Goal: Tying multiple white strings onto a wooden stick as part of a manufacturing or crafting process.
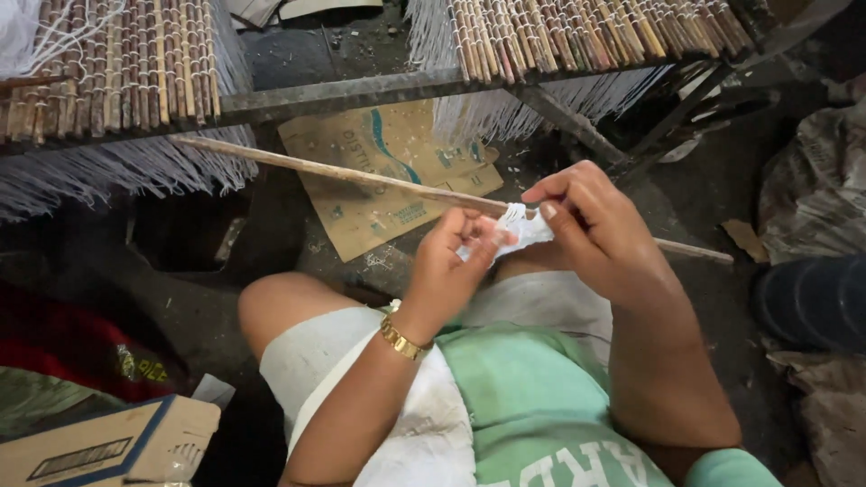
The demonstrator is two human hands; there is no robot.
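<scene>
The left hand (448, 263) is curled shut just below the long stick (379, 179), its fingertips pinching one end of a small bunch of white string (519, 227), apparently so that the strands are kept taut. To the right of it, against the stick, the string's other end is pinched by the right hand (600, 230). Above the stick, a mat of tied slats (577, 32) is stretched on a frame.

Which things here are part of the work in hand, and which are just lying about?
In use:
left hand
right hand
white string
long stick
stick mats on the frame

Lying about:
flattened cardboard
cardboard box
grey sacks
</scene>
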